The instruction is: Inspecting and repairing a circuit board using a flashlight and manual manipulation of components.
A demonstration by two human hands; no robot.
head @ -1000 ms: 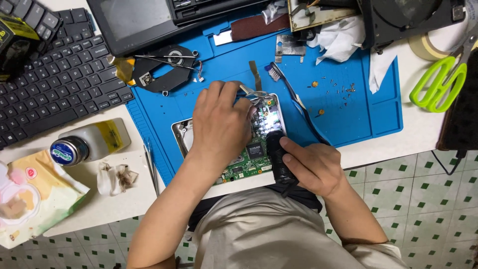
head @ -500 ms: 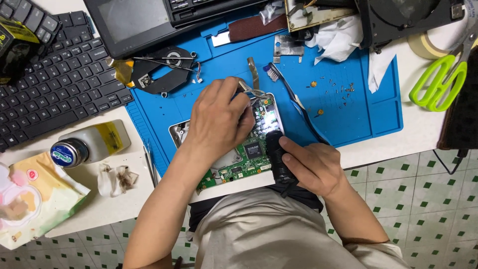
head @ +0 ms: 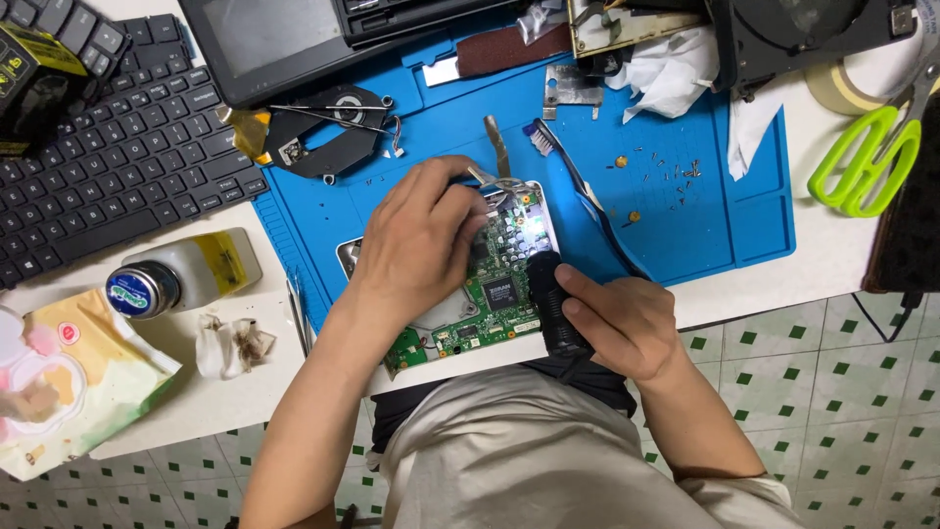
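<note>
A white desk (head: pixel 774 284) carries everything. A big blue mat (head: pixel 685 225) lies in the middle of it. On the left lie a black keyboard (head: pixel 117 176), a small bottle (head: pixel 181 277) on its side, a pack of wipes (head: pixel 69 382) and a crumpled dirty tissue (head: pixel 230 345). On the right lie green scissors (head: pixel 871 162) and a roll of tape (head: pixel 842 88).

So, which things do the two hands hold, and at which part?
The right hand grips a black flashlight around its body. The left hand pinches a thin metal tool over the green circuit board; where exactly it grips is hidden.
</note>
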